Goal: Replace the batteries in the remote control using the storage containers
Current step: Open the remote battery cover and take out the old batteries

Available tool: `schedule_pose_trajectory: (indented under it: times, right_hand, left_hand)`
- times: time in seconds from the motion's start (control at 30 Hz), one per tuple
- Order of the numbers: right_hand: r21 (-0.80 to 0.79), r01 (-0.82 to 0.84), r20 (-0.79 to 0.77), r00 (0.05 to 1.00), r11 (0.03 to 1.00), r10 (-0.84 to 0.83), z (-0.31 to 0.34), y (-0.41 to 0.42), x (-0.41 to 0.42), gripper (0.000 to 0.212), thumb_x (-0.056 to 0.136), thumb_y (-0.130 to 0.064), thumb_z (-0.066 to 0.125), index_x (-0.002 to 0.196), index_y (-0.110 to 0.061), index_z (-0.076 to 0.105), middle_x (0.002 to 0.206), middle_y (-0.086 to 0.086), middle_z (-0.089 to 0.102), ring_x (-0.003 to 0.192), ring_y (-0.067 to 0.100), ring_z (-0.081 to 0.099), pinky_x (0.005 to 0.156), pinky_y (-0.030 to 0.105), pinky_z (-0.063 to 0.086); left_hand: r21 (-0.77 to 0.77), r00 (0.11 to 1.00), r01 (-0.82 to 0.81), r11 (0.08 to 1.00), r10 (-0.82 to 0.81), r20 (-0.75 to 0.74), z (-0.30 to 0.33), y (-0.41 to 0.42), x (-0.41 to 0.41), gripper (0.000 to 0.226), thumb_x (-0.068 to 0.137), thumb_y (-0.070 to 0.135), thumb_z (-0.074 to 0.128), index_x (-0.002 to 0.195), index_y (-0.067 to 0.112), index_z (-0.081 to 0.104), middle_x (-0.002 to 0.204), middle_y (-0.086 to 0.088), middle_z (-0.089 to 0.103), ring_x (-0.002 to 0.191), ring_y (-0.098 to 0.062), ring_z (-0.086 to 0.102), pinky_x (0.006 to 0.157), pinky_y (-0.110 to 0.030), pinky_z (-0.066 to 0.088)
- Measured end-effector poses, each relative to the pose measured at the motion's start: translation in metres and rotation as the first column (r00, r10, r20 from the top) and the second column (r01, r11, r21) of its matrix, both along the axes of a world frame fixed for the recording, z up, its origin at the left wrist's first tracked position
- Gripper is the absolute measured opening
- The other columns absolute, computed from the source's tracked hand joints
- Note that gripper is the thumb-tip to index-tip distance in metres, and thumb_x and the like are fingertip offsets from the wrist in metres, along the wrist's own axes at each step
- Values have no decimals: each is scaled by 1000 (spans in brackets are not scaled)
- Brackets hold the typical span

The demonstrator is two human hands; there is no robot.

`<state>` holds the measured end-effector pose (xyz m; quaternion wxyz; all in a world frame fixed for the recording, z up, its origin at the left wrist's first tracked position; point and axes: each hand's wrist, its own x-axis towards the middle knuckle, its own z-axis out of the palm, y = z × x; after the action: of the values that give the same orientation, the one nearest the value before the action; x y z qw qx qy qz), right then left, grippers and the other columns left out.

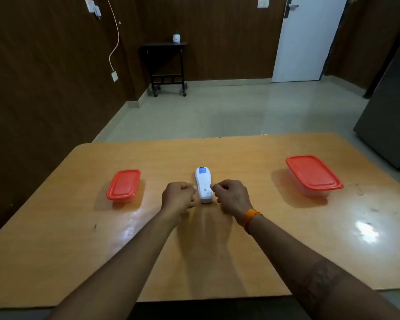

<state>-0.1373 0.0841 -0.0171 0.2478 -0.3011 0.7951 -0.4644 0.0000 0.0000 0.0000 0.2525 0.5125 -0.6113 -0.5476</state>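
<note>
While both lidded containers are being left untouched, a white remote control [203, 185] lying back-up mid-table is being pinched at its near end by the curled left hand [177, 197] and right hand [231, 197], probably so its battery cover can be slid off; small container [123, 185] well left of it, large container [313, 173] well right.

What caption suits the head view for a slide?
Both hands, left hand and right hand, flank a white remote between two red-lidded containers.

Both arms extended forward, converging. Left hand [177, 195] and right hand [231, 195]: fingers curled, knuckles up. Grip unclear.
</note>
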Motion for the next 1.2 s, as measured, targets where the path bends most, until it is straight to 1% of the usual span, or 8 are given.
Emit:
schedule_pose_trajectory:
  times: [0.13,0.23,0.37,0.57,0.73,0.87,1.07,1.2]
  right_hand:
    - [84,-1,-62,998,996,6,-6,-22,-3,45,88,-46,61,64,-8,61,62,11,54,57,26,48,59,34,41]
    - [113,-39,-121,991,993,53,-8,-33,-7,46,89,-45,64,79,-2,74,78,17,72,72,32,65,63,37,49]
    - [109,-36,-163,985,993,54,-11,-35,-10,32,92,-41,67,94,-11,79,92,5,76,86,24,67,76,39,56]
    - [8,58,75,996,998,-58,-9,-29,-8,28,83,-30,82,105,-16,75,103,4,74,94,23,71,82,42,63]
    - [-92,127,374,924,988,-84,-2,-2,-2,35,75,-17,89,103,-20,70,106,12,76,91,29,77,78,45,66]
    - [-188,147,559,829,971,-18,22,37,11,37,82,-10,86,116,-9,71,104,16,78,95,33,77,72,37,64]
    - [-247,97,615,785,964,79,39,78,38,20,92,-16,77,109,-5,76,100,15,81,95,36,78,67,35,61]
    - [-256,22,516,848,966,118,35,88,48,35,96,-36,73,102,-1,77,95,13,82,89,31,80,67,36,64]
  left_hand:
    - [69,1000,-26,997,27,-7,-16,-15,-13,13,92,16,66,84,19,75,92,-10,80,89,-30,79,86,-49,65]
    - [81,999,-15,997,19,-48,-24,-27,-20,10,95,15,67,93,15,77,94,-10,80,87,-27,79,85,-44,66]
    - [70,998,-29,997,33,-51,-32,-31,-25,8,95,14,70,99,13,76,92,-11,80,80,-23,77,82,-39,65]
    - [133,992,-51,990,65,-109,-25,-22,-29,9,96,15,70,88,16,74,99,-16,79,85,-29,75,79,-39,64]
    - [213,966,-55,975,106,-234,-6,6,-18,17,96,16,71,110,7,74,99,-14,80,83,-27,78,65,-34,63]
    - [254,970,30,967,33,-242,16,39,1,29,95,37,74,102,9,77,95,-8,82,81,-25,79,79,-40,63]
    - [249,942,75,966,13,-334,25,79,22,26,97,29,72,101,3,77,95,-16,82,77,-26,79,70,-34,63]
    - [206,943,91,974,-18,-333,15,94,31,25,98,30,70,106,7,78,95,-11,82,85,-26,78,74,-36,62]
